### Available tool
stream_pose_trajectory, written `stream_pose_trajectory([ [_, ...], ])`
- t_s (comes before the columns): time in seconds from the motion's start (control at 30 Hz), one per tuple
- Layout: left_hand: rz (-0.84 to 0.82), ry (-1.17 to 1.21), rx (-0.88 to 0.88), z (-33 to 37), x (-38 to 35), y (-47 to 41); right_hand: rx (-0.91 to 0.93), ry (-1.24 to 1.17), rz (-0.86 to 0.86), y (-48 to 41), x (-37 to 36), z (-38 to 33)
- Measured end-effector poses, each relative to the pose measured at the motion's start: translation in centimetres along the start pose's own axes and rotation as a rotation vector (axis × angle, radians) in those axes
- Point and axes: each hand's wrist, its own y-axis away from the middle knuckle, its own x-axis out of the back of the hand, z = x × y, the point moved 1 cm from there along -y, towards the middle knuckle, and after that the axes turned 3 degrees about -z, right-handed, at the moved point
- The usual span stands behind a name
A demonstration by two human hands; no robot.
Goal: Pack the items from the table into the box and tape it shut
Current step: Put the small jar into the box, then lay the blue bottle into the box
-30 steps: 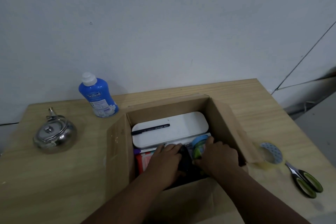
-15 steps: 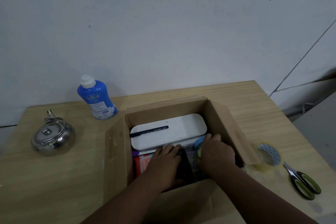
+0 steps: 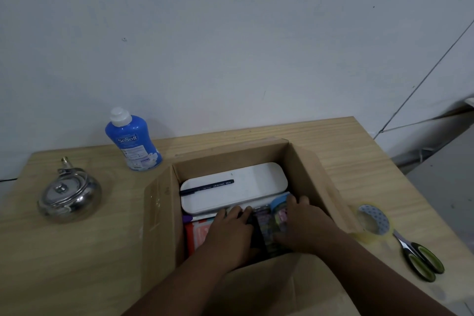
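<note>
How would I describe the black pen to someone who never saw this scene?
Look into the open cardboard box on the wooden table. At its far end lies a white oblong case. The pen rests on it: thin, black, printed DRAWING PEN, the only thing lying on the case.

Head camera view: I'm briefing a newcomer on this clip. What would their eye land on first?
The open cardboard box at the centre, with the left hand and right hand down among its packed items, near a white case bearing a black pen. Next, the blue bottle and steel kettle on the table to its left, and the tape roll and scissors to its right.
</note>
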Motion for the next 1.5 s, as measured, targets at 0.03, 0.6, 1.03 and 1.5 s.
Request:
stream_pose_trajectory([
  [0.03,0.001,0.000,-0.001,0.0,-0.1,0.0,0.004,0.001,0.019,0.2,-0.2,0.1],
  [0.6,0.767,1.005,0.410,-6.0,5.7,8.6,0.449,-0.099,0.325,1.4,2.0,-8.5],
  [1.03,1.023,1.119,0.784,-16.6,6.3,11.6,1.032,0.111,0.106,-2.7,-0.5,-22.6],
  [1.5,0.765,0.964,0.672,-26.6,12.4,4.5,0.828,0.424,0.086,-3.9,-2.5,-26.2],
])
